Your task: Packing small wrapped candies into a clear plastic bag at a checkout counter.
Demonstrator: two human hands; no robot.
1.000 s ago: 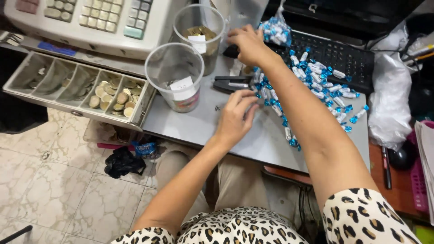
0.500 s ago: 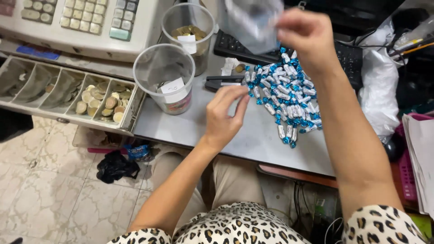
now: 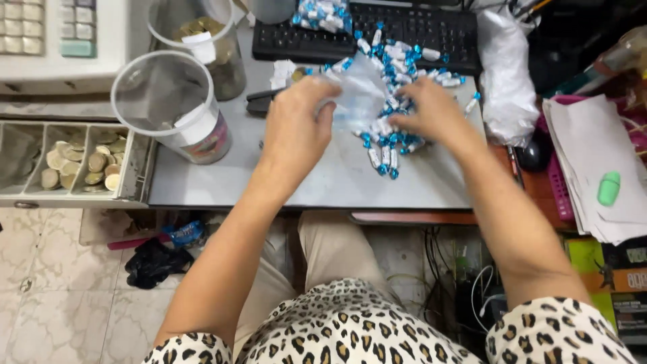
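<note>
I see a small clear plastic bag [image 3: 360, 94], crumpled and slack, held up just above the table [image 3: 323, 178] between both hands. Under and beside it lies a loose heap of small white wrapped candies with blue twisted ends [image 3: 391, 145], scattered every way, some spilling onto the black keyboard [image 3: 431, 30].

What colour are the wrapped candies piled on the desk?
The candies are white with blue twisted ends, seen clearly in the head view.
</note>
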